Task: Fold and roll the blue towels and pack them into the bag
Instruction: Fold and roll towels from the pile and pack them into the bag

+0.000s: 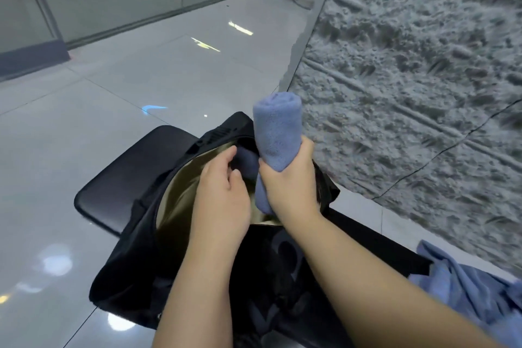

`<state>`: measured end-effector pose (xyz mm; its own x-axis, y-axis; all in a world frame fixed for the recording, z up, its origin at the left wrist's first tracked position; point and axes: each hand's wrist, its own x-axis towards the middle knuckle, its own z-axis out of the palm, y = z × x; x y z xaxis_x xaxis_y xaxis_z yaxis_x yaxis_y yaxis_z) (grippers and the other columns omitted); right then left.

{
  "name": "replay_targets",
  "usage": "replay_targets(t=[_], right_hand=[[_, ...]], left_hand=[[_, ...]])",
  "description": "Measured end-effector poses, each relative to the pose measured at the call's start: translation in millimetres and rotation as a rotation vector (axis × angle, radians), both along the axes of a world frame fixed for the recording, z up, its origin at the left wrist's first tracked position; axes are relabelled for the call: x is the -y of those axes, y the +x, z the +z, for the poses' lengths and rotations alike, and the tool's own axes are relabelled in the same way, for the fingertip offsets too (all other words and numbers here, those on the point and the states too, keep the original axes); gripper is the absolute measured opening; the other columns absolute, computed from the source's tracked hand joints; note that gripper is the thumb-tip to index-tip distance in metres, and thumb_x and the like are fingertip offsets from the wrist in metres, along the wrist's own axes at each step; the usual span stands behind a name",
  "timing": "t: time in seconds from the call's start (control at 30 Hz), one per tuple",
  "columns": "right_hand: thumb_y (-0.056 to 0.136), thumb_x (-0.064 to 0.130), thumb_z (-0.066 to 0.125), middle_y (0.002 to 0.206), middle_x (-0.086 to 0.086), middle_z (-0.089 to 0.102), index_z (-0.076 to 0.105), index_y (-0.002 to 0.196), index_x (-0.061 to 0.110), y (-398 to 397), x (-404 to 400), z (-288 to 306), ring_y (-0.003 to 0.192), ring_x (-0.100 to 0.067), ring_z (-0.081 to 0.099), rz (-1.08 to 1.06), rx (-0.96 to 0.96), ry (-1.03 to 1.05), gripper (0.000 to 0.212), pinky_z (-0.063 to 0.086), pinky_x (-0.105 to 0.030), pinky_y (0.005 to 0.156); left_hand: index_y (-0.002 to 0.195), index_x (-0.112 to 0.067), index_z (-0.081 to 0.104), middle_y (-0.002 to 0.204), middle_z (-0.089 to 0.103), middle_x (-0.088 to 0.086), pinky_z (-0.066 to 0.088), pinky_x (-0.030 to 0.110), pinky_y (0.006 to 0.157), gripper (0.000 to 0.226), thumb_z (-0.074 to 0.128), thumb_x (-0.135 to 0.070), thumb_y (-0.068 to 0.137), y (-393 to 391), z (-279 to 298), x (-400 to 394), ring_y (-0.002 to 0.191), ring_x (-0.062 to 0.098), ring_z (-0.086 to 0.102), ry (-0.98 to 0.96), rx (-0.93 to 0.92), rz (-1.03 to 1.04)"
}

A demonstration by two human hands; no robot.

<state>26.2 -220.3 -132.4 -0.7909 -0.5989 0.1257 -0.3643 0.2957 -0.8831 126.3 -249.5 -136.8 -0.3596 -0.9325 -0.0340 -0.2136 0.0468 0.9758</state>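
Two hands work at the open black bag (135, 234) on the dark bench (113, 178): the right hand (288, 181) has its fingers wrapped round a rolled blue towel (276, 133), held upright above the bag's mouth. The left hand (220, 192) reaches into the bag, fingers loosely curled against a darker rolled towel (247, 161) inside. Right of the bag, an unfolded blue towel (469, 288) lies crumpled.

Single head-worn, wide-angle view, looking forward and steeply down from above the person's forearms. The left hand (223, 192) and right hand (288, 178) sit near the frame's centre, close to the lens, over the open bag (135, 263). The floor (141, 70) fills the upper left, the wall (409, 79) the right. Straight lines bow toward the edges.
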Motion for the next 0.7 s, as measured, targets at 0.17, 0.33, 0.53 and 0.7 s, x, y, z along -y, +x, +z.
replay_targets(t=[0.17,0.33,0.53,0.7], right_hand=[[0.078,0.011,0.058,0.090,-0.002,0.060,0.036,0.102,0.024,-4.6,-2.8,-36.3,0.082,-0.025,0.055,0.065,-0.215,0.181,0.034,0.039,-0.031,0.062],[0.074,0.000,0.058,0.096,-0.011,0.057,0.046,0.111,0.009,-11.1,-3.9,-51.7,0.088,-0.030,0.050,0.183,-0.481,0.282,0.040,0.044,-0.040,0.074],[0.032,0.004,0.079,0.065,-0.003,0.057,0.050,0.093,0.010,-16.4,6.2,-80.4,0.054,-0.025,0.056,0.164,-0.991,0.530,0.068,0.039,-0.026,0.047],[0.034,0.010,0.075,0.059,0.000,0.057,0.039,0.089,0.013,-20.3,26.2,-92.5,0.051,-0.021,0.058,0.119,-1.088,0.633,0.066,0.041,-0.025,0.047]], left_hand=[[0.141,-0.020,0.036,0.143,0.039,-0.003,0.023,0.007,0.090,0.048,0.034,-0.003,0.096,1.6,-10.0,9.7,0.127,0.008,0.039,-0.065,0.082,0.035],[0.143,-0.026,0.028,0.144,0.036,-0.010,0.029,0.010,0.094,0.057,0.031,0.001,0.094,1.4,-7.9,14.4,0.127,0.005,0.040,-0.077,0.018,0.085],[0.145,-0.030,0.026,0.148,0.032,-0.015,0.029,-0.003,0.086,0.061,0.028,0.002,0.093,0.8,-12.8,16.7,0.127,0.000,0.039,-0.079,-0.036,0.068],[0.148,-0.028,0.020,0.150,0.029,-0.013,0.030,0.014,0.100,0.065,0.028,0.003,0.091,-2.2,-14.6,13.7,0.134,0.004,0.034,-0.113,-0.030,0.038]])
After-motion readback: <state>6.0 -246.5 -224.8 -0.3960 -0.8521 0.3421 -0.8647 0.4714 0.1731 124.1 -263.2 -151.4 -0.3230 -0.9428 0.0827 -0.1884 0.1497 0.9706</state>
